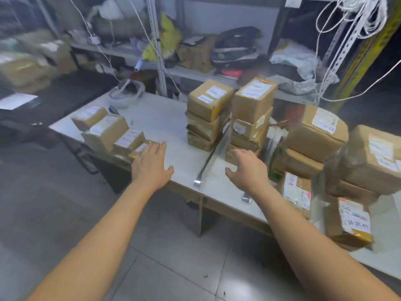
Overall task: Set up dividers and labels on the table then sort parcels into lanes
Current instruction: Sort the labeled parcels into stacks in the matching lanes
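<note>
Left grip (152,161): fingers straight and spread, palm down, thumb out to the side, holding nothing; it is over the near edge of the bench (165,124).
Right grip (247,168): fingers loosely bent and apart, thumb out toward the left grip, nothing between them; whether it rests on the bench or hovers above it cannot be told.
Smallest parcel (142,147): right at the left grip's fingertips and partly covered by them; contact cannot be told.
Row of small parcels (106,131): brown boxes with white labels, running away from the left grip's fingertips along the bench's left edge, the smallest parcel at its near end.
First divider (211,157): a thin upright strip with a metal foot at the bench's near edge, standing between the two grips and closer to the right one.
Second divider (269,146): just beyond the right grip on its outer side, its foot showing under the right wrist; the frame is blurred here.
Left stack (208,114): taped brown parcels beyond both grips, on the left grip's side of the first divider.
Right stack (251,111): directly beyond the right grip's fingers, between the two dividers.
Large parcels (314,131): piled to the outside of the right grip, past the second divider, several with handwritten labels.
Shelves (217,70): far beyond both grips, loaded with bags and boxes.
White cords (355,18): hanging high above the large parcels.
</note>
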Action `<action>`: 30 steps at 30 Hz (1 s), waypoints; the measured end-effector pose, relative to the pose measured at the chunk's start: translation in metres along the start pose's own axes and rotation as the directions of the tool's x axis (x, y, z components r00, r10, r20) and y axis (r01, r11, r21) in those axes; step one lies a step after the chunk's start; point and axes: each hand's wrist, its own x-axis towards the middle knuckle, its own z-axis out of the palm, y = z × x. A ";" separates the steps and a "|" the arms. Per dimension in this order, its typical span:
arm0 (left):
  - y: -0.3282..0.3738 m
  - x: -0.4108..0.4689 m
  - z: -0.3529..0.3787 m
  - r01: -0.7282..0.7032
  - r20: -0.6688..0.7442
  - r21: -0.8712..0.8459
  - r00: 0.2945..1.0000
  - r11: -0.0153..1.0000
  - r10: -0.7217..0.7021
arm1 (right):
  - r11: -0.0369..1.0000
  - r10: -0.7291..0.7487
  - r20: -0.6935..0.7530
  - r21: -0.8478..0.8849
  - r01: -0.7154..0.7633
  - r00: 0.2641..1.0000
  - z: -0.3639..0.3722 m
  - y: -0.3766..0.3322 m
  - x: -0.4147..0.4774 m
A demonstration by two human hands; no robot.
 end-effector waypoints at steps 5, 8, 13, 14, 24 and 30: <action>-0.094 0.020 -0.009 0.015 0.001 0.001 1.000 1.000 -0.015 | 1.000 -0.023 0.003 0.003 0.023 1.000 0.017 -0.087 0.031; -0.140 0.032 -0.011 0.047 -0.012 -0.005 0.999 0.999 -0.047 | 1.000 -0.026 0.018 0.003 0.026 0.999 0.029 -0.130 0.052; -0.204 0.062 -0.007 0.077 -0.009 0.001 0.997 0.997 -0.077 | 0.997 -0.060 0.031 0.052 0.058 0.998 0.059 -0.187 0.098; -0.218 0.071 -0.005 0.085 -0.012 0.011 0.996 0.996 -0.085 | 0.995 -0.071 0.031 0.070 0.069 0.997 0.067 -0.200 0.110; -0.343 0.181 -0.001 0.138 0.005 0.082 0.990 0.987 -0.139 | 0.986 -0.085 0.139 0.152 0.064 0.987 0.133 -0.310 0.243; -0.394 0.233 0.017 0.193 0.029 -0.047 0.981 0.980 -0.192 | 0.991 -0.064 0.187 0.127 0.041 0.980 0.157 -0.355 0.287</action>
